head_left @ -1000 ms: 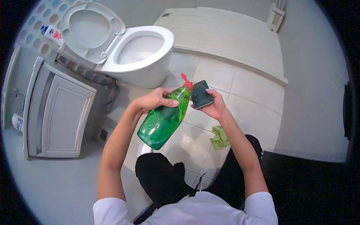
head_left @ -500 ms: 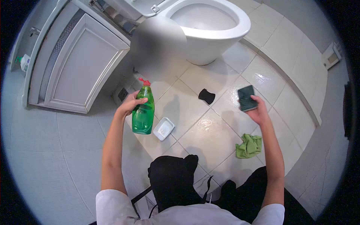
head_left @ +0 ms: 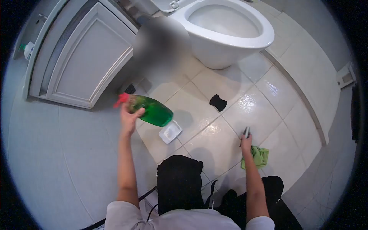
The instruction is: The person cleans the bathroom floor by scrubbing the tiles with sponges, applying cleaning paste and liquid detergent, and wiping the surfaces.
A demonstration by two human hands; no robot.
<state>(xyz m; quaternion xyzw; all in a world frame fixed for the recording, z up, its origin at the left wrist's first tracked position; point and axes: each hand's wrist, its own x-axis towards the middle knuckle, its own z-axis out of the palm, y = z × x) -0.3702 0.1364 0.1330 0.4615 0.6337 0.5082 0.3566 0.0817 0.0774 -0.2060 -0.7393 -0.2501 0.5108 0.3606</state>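
Note:
My left hand (head_left: pixel 129 117) is closed around a clear bottle of green liquid soap (head_left: pixel 155 111). The bottle lies tilted, its red flip cap pointing left and its base to the right, above a small white tray (head_left: pixel 170 132) on the floor. Lower right, my right hand (head_left: pixel 246 142) grips a dark flat rectangular thing (head_left: pixel 247 132) with a pale edge, now seen nearly edge-on; its kind is unclear. Right behind this hand a crumpled green cloth (head_left: pixel 260 157) rests on the tiles. A black sponge (head_left: pixel 218 103) with pinched sides lies between the two hands, farther ahead.
Ahead stands a white toilet (head_left: pixel 230 42) with its lid up. A white cabinet (head_left: pixel 90 57) is at the upper left, with a pump bottle (head_left: pixel 28 50) beyond it. The tiled floor (head_left: pixel 207 134) has shiny wet-looking patches, and a raised ledge (head_left: pixel 303 84) runs along the right.
The bottle has gone from upright to tilted, cap leftward. My right hand has come down and nearer, turning the dark rectangular thing edge-on. The view has shifted slightly.

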